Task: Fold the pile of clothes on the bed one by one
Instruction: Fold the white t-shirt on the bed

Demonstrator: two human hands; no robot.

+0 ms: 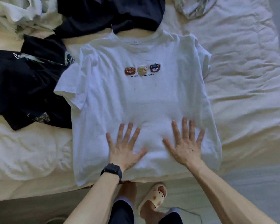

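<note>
Both hands lie flat with fingers spread wide on the white T-shirt (136, 97). The left hand (125, 149) and right hand (185, 147) press its lower half, holding nothing, on the bed (242, 78).

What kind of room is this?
Most likely a bedroom at home. A rumpled cream bed fills the view, loose dark clothes are piled on it, and a white T-shirt lies spread flat. The person wears a house slipper.
</note>
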